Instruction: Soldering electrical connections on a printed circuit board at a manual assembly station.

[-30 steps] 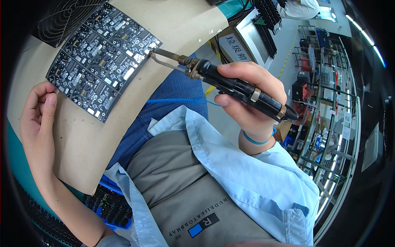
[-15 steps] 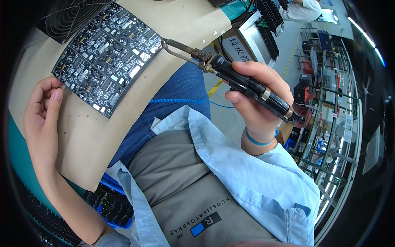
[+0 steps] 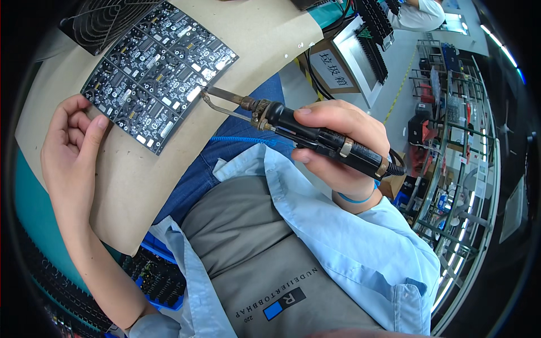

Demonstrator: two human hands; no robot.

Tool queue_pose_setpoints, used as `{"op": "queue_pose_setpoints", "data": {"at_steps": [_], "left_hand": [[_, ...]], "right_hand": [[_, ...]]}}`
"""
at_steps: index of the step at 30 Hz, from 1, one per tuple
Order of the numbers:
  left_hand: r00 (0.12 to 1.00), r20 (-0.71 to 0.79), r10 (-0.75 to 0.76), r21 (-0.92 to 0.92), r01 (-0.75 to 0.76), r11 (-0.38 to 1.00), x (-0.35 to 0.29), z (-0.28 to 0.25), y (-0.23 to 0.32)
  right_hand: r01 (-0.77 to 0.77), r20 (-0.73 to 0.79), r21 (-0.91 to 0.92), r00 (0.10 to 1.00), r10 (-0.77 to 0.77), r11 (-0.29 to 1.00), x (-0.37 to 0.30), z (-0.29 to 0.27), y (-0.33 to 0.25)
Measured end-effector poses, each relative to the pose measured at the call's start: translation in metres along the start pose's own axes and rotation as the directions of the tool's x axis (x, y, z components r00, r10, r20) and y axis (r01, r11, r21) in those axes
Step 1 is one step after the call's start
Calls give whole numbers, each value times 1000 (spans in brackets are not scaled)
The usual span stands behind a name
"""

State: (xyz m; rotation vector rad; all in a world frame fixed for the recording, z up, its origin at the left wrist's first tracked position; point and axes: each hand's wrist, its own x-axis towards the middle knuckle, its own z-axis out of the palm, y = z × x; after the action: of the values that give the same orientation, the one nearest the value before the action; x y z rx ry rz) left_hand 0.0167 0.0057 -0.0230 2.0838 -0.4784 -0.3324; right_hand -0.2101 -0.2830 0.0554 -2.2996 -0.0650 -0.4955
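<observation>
A black circuit board panel (image 3: 160,76), split into several repeated sections with small white and silver parts, lies on the brown work surface. My left hand (image 3: 76,135) is at its left corner, fingers curled and thumb bent in, gripping the edge; the exact contact is partly hidden. My right hand (image 3: 346,149) is wrapped around the black handle of a soldering iron (image 3: 315,132), with a thin metal tube running beside its shaft. The iron's tip meets the panel's right-hand edge, near a silver pad. Whether it touches the pad I cannot tell.
A round fan grille (image 3: 107,22) stands behind the panel at the far left. Brown sheet (image 3: 129,208) covers the table. A cardboard box (image 3: 332,67) and black racks (image 3: 372,56) are at the far right. A blue bin (image 3: 160,281) holding dark boards sits below the table's near edge.
My right hand has brought the soldering iron toward me and left, its tip shifting from the panel's far right corner to partway down the right edge. My left hand stays at the corner.
</observation>
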Motion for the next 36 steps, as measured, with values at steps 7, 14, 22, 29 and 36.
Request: {"op": "queue_pose_setpoints", "data": {"at_steps": [7,14,22,29,36], "left_hand": [[998,-38,48,140,-42,989,-2,3,5],[996,-48,71,133,-65,989,-4,3,6],[998,-16,66,93,-64,994,-5,1,5],[997,-1,75,130,-75,989,-6,-2,8],[997,-1,73,148,-73,986,-9,-2,9]], "right_hand": [[6,8,-19,1000,-6,1000,1,3,0],[28,23,-46,999,-27,999,4,4,-2],[15,66,-30,998,-14,999,6,3,-6],[21,54,-62,998,-18,998,7,0,-6],[41,62,-67,997,-37,997,9,2,-7]]}}
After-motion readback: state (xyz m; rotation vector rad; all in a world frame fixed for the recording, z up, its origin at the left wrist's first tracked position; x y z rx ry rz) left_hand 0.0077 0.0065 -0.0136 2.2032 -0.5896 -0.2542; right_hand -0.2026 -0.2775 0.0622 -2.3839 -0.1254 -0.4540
